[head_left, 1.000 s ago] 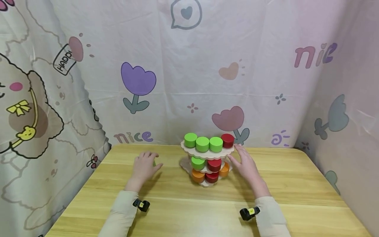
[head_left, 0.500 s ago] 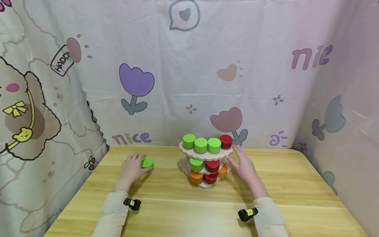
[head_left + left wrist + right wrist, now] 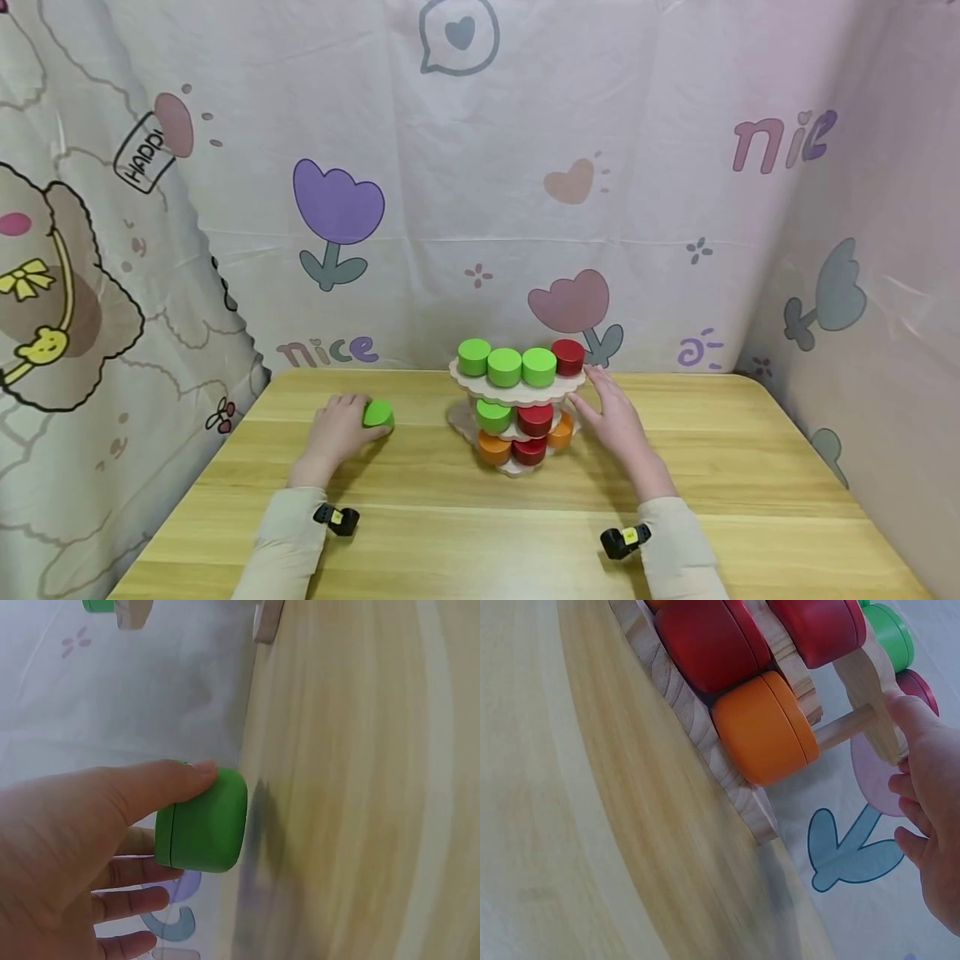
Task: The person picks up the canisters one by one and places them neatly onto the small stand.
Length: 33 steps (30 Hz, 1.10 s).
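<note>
My left hand (image 3: 334, 435) pinches a green round block (image 3: 378, 414) at the left of the table. In the left wrist view the thumb lies along one side of this green block (image 3: 204, 825), and the other fingers are partly behind it. A three-tier wooden stand (image 3: 517, 394) with scalloped edges carries green, red and orange round blocks. At its right side my right hand (image 3: 617, 417) holds the rim of the top tier. The right wrist view shows the thumb on one face of that tier (image 3: 881, 712), with fingers on the other side.
The light wooden table (image 3: 465, 542) ends at a printed cloth (image 3: 465, 167) behind it. An orange block (image 3: 761, 731) sits on a lower tier near the right wrist, beside a wooden post (image 3: 845, 727). More cloth hangs at both sides.
My left hand has moved left from a second ago, and the green block in it has come into fuller view. In the last half second little has moved. The right hand stays on the stand.
</note>
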Motion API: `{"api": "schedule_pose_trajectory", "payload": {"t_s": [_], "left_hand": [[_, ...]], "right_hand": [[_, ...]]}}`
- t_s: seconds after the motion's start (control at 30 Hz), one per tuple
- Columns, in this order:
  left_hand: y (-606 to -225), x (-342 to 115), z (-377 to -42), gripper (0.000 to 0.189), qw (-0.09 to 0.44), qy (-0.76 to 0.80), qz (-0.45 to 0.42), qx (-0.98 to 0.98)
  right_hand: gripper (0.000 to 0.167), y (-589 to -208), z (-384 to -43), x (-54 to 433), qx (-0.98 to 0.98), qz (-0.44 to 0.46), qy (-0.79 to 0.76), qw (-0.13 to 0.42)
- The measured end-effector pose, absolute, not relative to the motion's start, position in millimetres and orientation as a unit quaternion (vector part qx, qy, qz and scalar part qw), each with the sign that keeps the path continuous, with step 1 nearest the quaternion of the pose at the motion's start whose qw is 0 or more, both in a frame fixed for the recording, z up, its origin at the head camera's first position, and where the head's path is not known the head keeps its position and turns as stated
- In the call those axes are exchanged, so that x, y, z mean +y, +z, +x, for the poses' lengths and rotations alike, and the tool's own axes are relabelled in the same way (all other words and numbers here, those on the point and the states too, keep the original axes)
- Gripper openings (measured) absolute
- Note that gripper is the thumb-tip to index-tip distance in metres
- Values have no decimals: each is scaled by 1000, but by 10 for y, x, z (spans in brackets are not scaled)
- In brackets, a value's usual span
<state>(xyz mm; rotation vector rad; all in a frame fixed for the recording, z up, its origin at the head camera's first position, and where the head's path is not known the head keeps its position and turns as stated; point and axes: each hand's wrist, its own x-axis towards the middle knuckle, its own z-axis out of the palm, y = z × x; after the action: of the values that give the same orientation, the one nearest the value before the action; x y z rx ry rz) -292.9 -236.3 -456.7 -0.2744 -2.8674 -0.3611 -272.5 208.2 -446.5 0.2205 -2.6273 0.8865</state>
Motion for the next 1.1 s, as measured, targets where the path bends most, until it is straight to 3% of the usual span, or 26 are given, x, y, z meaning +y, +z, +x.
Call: {"api": "schedule_pose_trajectory", "payload": {"t_s": [0.37,1.1], "left_hand": [[-4516,-2098,-2875,66,132,-107,-131,-977],[-4480,-1428,-2819,64,107,-104,-200,-968]], "right_hand": [[66,-4489,-2721,2092,-929,75,317,177],[67,-4480,-2725,2091,-928,77,320,177]]}}
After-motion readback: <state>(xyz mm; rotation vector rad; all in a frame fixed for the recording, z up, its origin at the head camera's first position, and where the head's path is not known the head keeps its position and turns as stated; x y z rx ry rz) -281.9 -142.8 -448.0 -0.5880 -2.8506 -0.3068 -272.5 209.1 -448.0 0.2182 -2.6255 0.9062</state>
